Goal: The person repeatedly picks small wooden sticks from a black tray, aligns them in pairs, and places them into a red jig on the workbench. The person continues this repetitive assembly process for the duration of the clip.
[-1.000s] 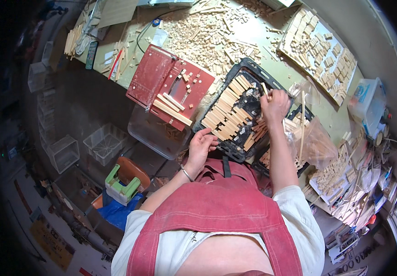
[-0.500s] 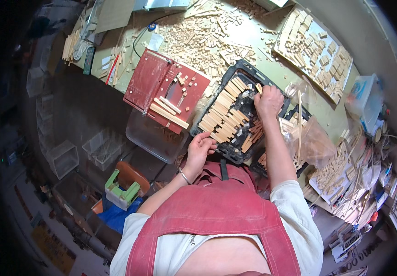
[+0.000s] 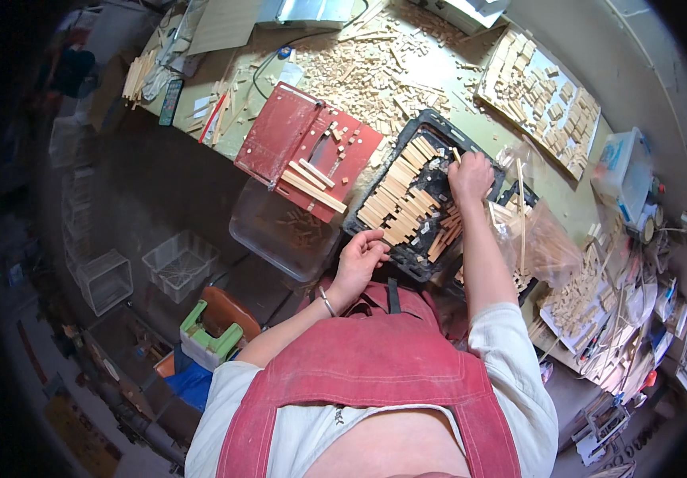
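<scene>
A black plastic tray lies tilted on the bench edge, filled with rows of pale wooden sticks. My left hand rests on the tray's near corner, fingers curled against the sticks there. My right hand is over the tray's far side, closed around a thin wooden stick that pokes up from the fist.
A red hinged case with a few sticks lies left of the tray. A clear plastic tub hangs below the bench edge. Loose wood chips cover the bench behind. A clear bag of sticks lies right. Wire baskets stand on the floor.
My right hand has shifted slightly up and left over the tray. My left hand slid from the tray's left rim down to its near corner.
</scene>
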Available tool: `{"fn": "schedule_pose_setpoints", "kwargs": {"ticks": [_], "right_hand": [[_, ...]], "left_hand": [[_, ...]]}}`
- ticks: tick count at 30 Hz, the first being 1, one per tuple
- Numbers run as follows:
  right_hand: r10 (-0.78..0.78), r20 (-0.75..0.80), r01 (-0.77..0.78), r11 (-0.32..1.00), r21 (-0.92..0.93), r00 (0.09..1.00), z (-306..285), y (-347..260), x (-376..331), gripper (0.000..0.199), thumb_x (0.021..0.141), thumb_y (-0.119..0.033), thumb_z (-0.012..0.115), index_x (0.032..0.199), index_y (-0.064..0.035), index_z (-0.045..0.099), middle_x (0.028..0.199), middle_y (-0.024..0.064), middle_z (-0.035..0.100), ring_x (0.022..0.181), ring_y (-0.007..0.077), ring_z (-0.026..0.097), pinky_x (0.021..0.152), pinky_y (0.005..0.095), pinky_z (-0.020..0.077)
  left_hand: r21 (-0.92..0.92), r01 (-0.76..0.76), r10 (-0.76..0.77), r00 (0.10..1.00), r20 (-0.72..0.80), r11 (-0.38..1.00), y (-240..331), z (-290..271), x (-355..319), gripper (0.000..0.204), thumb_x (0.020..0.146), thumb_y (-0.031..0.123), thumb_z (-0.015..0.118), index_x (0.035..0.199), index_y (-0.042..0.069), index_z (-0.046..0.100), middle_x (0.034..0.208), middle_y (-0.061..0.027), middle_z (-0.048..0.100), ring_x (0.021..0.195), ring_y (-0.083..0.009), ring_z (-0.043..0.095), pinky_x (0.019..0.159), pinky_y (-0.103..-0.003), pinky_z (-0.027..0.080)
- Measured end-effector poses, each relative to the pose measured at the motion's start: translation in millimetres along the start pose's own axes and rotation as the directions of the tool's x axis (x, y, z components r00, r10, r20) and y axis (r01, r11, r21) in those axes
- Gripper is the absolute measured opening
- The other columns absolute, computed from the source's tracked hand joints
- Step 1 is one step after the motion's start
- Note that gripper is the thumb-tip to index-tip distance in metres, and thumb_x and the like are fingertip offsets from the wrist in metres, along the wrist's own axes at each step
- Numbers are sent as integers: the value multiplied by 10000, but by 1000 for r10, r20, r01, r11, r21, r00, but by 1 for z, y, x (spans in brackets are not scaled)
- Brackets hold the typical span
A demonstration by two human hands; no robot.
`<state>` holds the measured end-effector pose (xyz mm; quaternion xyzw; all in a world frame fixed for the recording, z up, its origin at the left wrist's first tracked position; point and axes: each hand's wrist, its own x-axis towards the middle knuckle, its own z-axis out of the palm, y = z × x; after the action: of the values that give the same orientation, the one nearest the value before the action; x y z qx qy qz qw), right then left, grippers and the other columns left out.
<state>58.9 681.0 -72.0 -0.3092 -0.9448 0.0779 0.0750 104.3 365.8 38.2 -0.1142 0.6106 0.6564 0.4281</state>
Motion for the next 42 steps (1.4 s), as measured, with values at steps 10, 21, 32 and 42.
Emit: {"fn": "schedule_pose_setpoints", "kwargs": {"ticks": [10,21,32,42], "right_hand": [[70,-115,26,739,673,991,-47,-28,-54,84,896,-108,708,930,-31,706,947,93,614,940,255,583,849,400,485],[45,45,-49,81,995,998,-170,-151,-185,80,1033,-73,741,1031,-35,671,1114,7,584,891,50,558,718,208,458],[-277,256,-158,332,930,926,-187,-196,-237,184,993,23,692,1176,29,705,1034,46,701,993,116,653,898,271,527],[-459,56,255,586,769,887,-182,-270,-268,329,895,-22,830,1190,-45,685,1028,88,693,903,217,683,795,363,553]], "left_hand": [[44,-126,125,992,24,991,-12,-36,-31,288,1106,98,600,1374,-5,619,1134,-59,720,1000,-115,694,886,-268,574],[254,-742,711,669,215,621,85,-22,-63,270,1021,1,684,1291,-2,692,1183,-78,685,1016,-142,710,881,-280,579],[279,-840,790,536,298,464,87,-100,-92,137,940,93,790,1025,9,722,958,-102,662,903,-214,681,799,-349,545],[-234,-506,517,856,-14,830,39,-178,-105,148,1031,162,765,1097,47,699,973,12,715,871,-80,668,787,-261,562]]}}
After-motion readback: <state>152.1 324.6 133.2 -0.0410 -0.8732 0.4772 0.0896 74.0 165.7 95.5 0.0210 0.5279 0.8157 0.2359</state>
